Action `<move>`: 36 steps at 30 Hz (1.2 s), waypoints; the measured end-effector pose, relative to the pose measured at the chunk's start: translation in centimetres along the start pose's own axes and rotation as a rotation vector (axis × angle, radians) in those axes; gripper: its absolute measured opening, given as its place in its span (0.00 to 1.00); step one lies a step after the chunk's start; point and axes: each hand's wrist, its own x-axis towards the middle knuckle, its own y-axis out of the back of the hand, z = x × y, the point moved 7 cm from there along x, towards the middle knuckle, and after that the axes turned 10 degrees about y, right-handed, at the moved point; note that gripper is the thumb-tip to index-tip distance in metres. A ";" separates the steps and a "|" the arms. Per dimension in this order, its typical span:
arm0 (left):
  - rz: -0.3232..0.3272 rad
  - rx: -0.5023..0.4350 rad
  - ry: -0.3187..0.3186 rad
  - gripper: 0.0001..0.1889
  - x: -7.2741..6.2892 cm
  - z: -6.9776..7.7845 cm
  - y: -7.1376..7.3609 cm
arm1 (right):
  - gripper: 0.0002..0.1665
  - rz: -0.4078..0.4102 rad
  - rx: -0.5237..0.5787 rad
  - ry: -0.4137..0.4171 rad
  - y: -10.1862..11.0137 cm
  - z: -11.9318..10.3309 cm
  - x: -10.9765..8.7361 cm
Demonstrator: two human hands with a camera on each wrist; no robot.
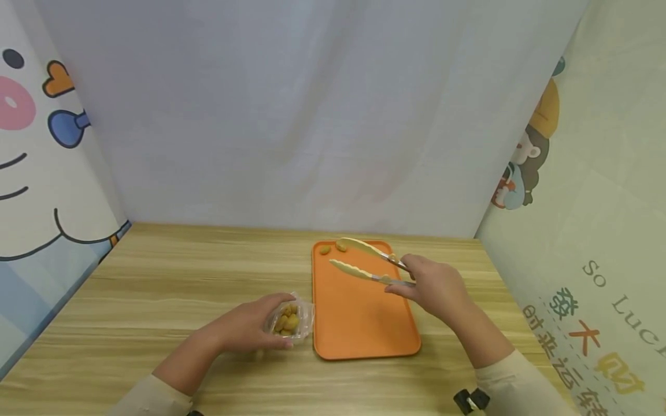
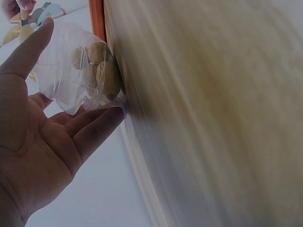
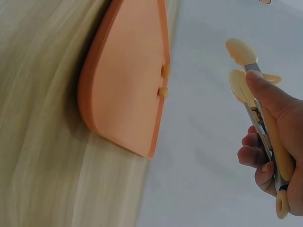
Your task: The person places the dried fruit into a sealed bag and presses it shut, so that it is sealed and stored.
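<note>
My left hand (image 1: 247,323) holds a clear plastic container (image 1: 307,318) on the wood table, thumb on one side and fingers on the other. Several yellow-brown oval pieces (image 2: 108,78), perhaps dried fruit, lie inside it. My right hand (image 1: 439,286) grips a pair of tongs (image 1: 359,271) with cream scalloped tips and metal arms. The tips stand apart above an orange tray (image 1: 359,323), with nothing between them. At the tray's far left corner lie two similar oval pieces, one piece (image 1: 325,249) left of the other piece (image 1: 341,247), close to the upper tong tip.
The wood-grain table (image 1: 208,260) ends at a pale hanging cloth (image 1: 291,115) behind. Printed cartoon panels stand at the left and right, the right panel (image 1: 572,231) bearing lettering. The container sits against or very near the tray's left edge.
</note>
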 end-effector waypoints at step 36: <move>-0.012 0.002 0.023 0.50 -0.1 0.0 0.1 | 0.31 -0.222 0.059 -0.218 -6.4 3.6 2.1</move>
